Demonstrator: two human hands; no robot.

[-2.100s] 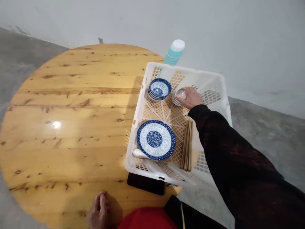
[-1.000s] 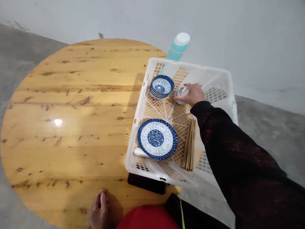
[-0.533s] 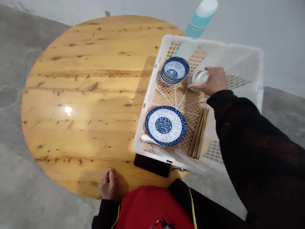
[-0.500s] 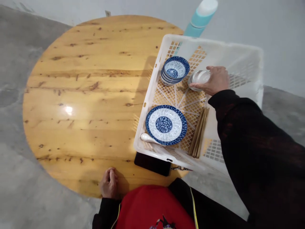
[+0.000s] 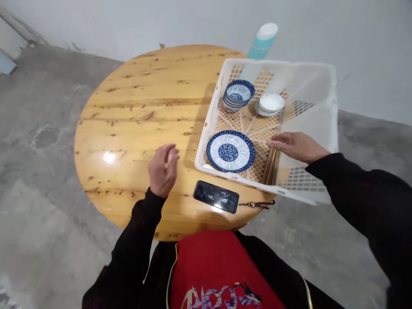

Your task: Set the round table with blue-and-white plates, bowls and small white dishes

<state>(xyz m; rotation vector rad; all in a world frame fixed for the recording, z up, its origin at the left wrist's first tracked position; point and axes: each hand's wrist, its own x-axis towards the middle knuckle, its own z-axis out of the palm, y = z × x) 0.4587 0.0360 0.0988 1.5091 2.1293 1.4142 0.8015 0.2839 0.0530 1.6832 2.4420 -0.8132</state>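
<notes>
Starting on the left, the left hand (image 5: 163,171) is over the round table (image 5: 128,128), loosely half-curled with a gap between thumb and fingers and nothing visible in it. Hard to say if it's resting on the wood or just above it, and that sleeve gets cut off at the bottom edge

Next is the white basket (image 5: 244,179). A white spoon (image 5: 207,166) is in its near left corner, mostly hidden, only a bit showing beside the blue-and-white plate (image 5: 231,151). Phone (image 5: 216,196) is on the table just outside, and the keys (image 5: 254,204) beside it are too small to make out properly. Blue bowls (image 5: 239,95) are nested at the back, so the lower ones are mostly covered, and the bottle (image 5: 262,40) behind has its lower part blurred by the basket wall. White dishes (image 5: 270,104) sit right of the bowls, apart from both hands

Then the chopsticks (image 5: 271,168), right under the fingertips of the right hand (image 5: 294,146), which covers their far ends. Thumb and fingers look close together, but I can't tell if they're actually pinching any, and that sleeve runs out of view on the right
</notes>
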